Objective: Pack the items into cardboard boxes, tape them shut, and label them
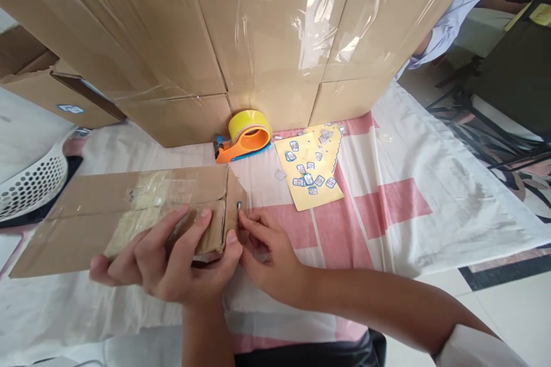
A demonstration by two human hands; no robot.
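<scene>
In the head view, the left hand [172, 261] grips the near right edge of a flat cardboard box [116, 215], fingers curled over its taped top. The right hand [269, 252] pinches a small blue sticker [239, 205] against the box's right end. Farther off, a tape dispenser [245, 137] sits just left of a yellow sticker sheet [312, 166] on the checked cloth [387, 195], before stacked cartons [241, 34].

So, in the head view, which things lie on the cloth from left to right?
White perforated basket → flat taped cardboard box gripped by the left hand → right hand at the box's right edge → orange tape dispenser, farther back → yellow sticker sheet.
</scene>
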